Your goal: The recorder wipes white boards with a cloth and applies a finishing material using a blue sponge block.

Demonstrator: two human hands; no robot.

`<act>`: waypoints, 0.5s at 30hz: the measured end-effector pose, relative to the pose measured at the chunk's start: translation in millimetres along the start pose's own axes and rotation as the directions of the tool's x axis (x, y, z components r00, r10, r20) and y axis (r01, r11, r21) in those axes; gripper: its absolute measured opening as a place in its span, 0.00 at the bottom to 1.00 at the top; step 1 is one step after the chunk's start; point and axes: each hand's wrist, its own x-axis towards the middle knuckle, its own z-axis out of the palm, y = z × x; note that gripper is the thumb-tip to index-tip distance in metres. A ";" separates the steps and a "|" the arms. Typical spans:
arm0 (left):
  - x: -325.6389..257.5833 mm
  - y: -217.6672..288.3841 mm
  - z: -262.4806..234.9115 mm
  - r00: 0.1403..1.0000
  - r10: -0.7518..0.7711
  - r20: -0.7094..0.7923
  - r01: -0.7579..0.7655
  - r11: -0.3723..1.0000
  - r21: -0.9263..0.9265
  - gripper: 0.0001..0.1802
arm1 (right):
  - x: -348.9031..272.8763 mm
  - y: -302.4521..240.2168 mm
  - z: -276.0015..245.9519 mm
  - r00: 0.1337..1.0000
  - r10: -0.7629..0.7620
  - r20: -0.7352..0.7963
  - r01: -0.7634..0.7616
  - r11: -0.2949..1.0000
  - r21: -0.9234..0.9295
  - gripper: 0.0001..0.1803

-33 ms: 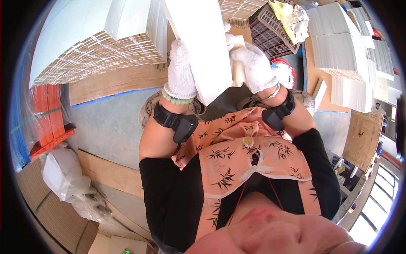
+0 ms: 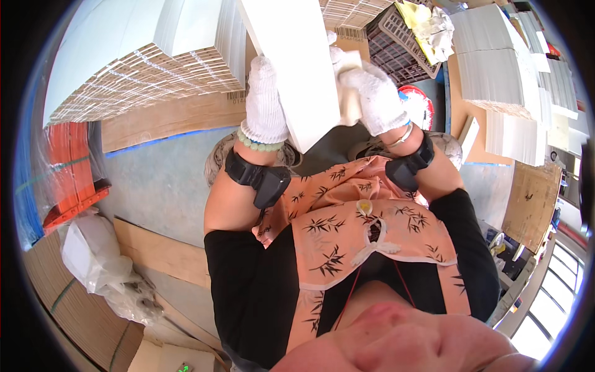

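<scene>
We had the white board (image 2: 304, 68) before us, our left hand (image 2: 266, 102) apparently bracing one edge to steady it, finger closure unclear, while our right hand's fingers (image 2: 365, 84) gripped a cream pad (image 2: 350, 106) by the opposite edge.

The top edge cuts off the white board (image 2: 300, 77)

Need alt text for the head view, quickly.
Two gloved hands work at a long white board: the left hand is at its left edge, the right hand holds a soft-looking cream pad by its right edge. Stacked boards and a dark crate lie beyond.
</scene>
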 end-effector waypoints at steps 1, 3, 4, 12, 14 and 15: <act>0.5 2.7 -3.1 0.998 0.048 -0.049 -0.042 0.990 0.131 0.37 | 2.0 -9.2 2.8 0.998 0.019 -0.066 -0.017 1.000 0.019 0.11; 3.4 4.7 -13.5 0.990 0.101 -0.097 -0.072 0.963 0.261 0.38 | 5.5 -29.0 5.9 0.977 0.053 -0.207 -0.041 0.997 0.060 0.08; 3.8 6.1 -22.9 0.998 0.066 -0.022 -0.064 0.992 0.106 0.38 | 5.8 -61.1 17.9 0.956 0.156 -0.249 -0.078 0.952 0.295 0.08; 11.6 14.5 -19.1 0.931 0.353 -0.093 -0.310 0.898 0.311 0.34 | -13.4 -57.2 34.3 0.822 -0.318 0.473 0.535 0.718 -0.446 0.17; 10.6 21.3 -17.4 0.905 0.251 -0.343 -0.133 0.934 0.332 0.49 | -23.2 -53.5 38.5 0.772 -0.099 0.627 0.518 0.669 -0.533 0.17; 8.8 22.5 -10.4 0.958 0.206 -0.198 -0.199 0.978 0.054 0.49 | -27.5 -47.3 39.6 0.737 0.018 0.676 0.513 0.637 -0.576 0.18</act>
